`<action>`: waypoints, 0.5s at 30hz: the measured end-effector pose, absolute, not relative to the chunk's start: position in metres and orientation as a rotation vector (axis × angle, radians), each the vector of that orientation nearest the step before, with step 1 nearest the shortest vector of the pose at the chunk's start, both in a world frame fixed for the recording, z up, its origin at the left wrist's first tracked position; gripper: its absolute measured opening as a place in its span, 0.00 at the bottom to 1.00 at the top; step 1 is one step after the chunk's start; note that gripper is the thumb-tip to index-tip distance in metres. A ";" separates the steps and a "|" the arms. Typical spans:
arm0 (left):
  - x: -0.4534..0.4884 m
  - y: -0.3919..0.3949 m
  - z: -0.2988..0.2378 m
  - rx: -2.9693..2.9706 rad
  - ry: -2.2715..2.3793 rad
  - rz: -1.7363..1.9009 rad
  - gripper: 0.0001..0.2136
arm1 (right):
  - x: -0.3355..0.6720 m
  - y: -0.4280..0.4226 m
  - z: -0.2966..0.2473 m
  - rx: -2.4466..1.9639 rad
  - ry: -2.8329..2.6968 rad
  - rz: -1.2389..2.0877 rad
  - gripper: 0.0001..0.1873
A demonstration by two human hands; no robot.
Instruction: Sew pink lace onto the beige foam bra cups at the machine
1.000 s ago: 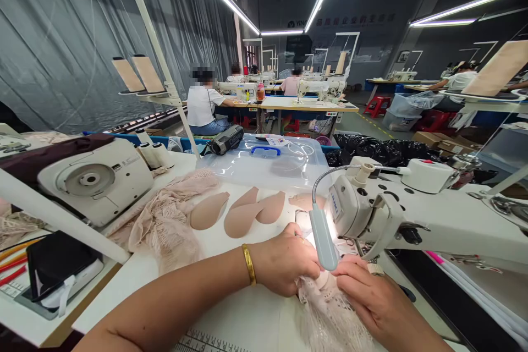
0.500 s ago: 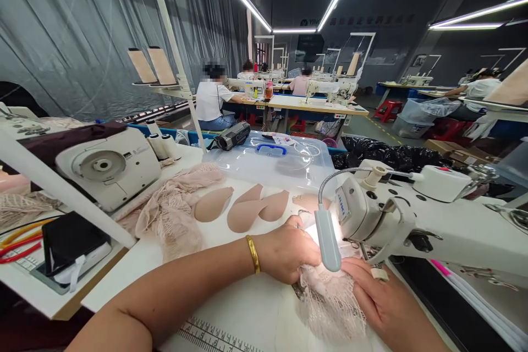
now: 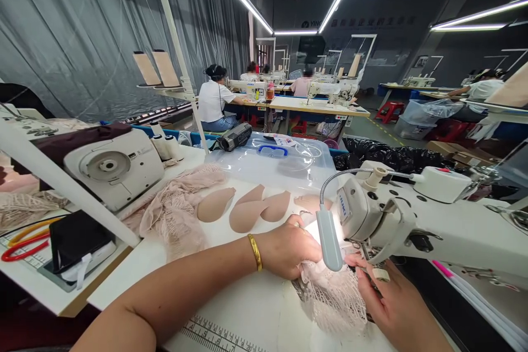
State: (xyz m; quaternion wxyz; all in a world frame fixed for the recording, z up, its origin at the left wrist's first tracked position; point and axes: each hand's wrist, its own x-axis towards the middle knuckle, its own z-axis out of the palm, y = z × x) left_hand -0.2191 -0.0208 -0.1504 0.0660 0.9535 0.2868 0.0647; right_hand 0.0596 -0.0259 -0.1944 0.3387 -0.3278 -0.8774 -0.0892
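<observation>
- Under lamp (image 3: 329, 239), btwn hands: lace (image 3: 338, 300), by sewing machine (image 3: 355, 214).
- L hand (image 3: 286, 250): curled, gripping lace edge.
- R hand (image 3: 398, 297): thumb & fingers apart, lace's R side; can't tell if gripping.
- Step: prob. lining up lace to stitch; next move needs lace flat, fingers clear.

I'm remotely watching a sewing workshop: a sewing machine (image 3: 466, 220) is standing nearby, thread cones (image 3: 164, 70) are topping a stand (image 3: 185, 82), people (image 3: 212, 103) are sitting at desks (image 3: 284, 103).

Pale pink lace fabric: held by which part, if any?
Left hand holds the lace fabric at its far left edge; whether the right hand grips it is unclear.
</observation>
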 end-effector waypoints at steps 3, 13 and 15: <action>-0.224 -0.023 -0.149 2.886 0.834 0.218 0.07 | 0.061 -0.030 -0.191 -0.773 -2.319 -0.196 0.11; -0.209 -0.045 -0.151 2.844 1.379 -0.017 0.16 | 0.035 -0.040 -0.202 -0.709 -2.510 -0.025 0.09; -0.205 -0.049 -0.149 2.819 1.352 -0.056 0.21 | 0.038 -0.038 -0.210 -0.817 -2.507 -0.010 0.14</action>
